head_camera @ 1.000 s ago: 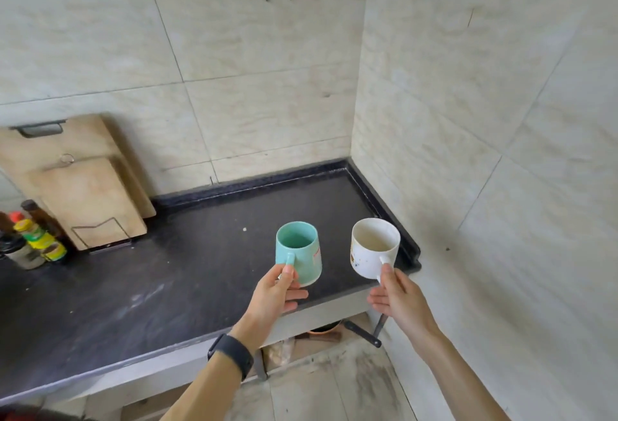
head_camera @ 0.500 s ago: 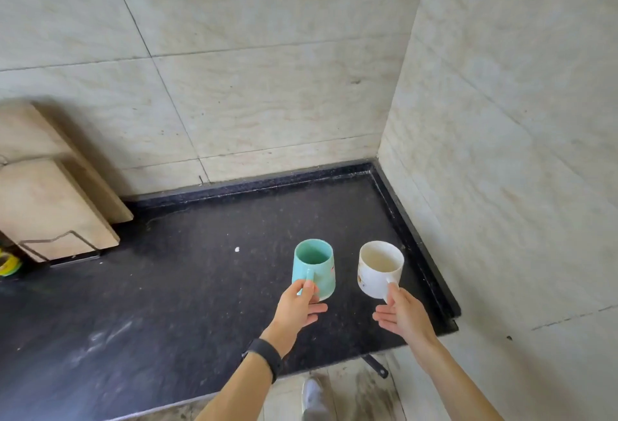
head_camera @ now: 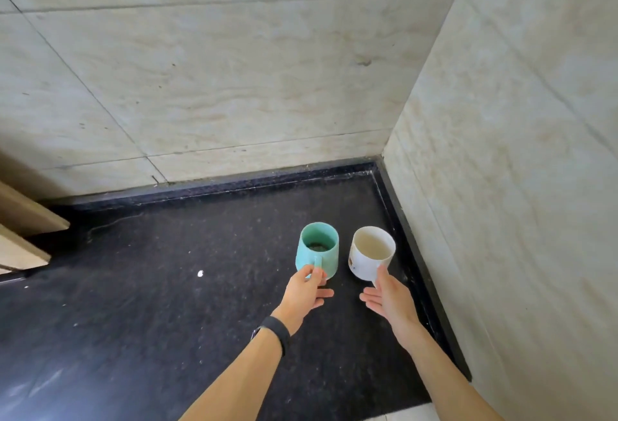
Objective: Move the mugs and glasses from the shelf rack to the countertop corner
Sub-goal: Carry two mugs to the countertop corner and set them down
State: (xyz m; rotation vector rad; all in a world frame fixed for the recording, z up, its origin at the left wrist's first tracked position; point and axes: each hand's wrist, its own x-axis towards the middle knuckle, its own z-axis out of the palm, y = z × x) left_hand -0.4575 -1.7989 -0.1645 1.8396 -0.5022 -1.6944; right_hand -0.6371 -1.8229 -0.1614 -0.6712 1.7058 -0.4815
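My left hand (head_camera: pixel 305 291), with a black band on its wrist, grips the handle of a teal mug (head_camera: pixel 317 250). My right hand (head_camera: pixel 388 297) holds a white mug (head_camera: pixel 369 253) by its handle. Both mugs are upright, side by side and a little apart, over the right part of the black countertop (head_camera: pixel 167 303). The white one is close to the raised edge at the right wall. I cannot tell whether their bases touch the surface. The shelf rack is out of view.
Tiled walls meet in a corner (head_camera: pixel 381 156) behind the mugs. Wooden cutting boards (head_camera: pixel 23 236) lean against the back wall at the far left. A small white speck (head_camera: pixel 200 274) lies on the counter. The counter's front edge runs at the bottom right.
Both hands have carried the mugs forward from the counter's front edge toward the corner and lower over the surface. The view has come closer and tilted down.
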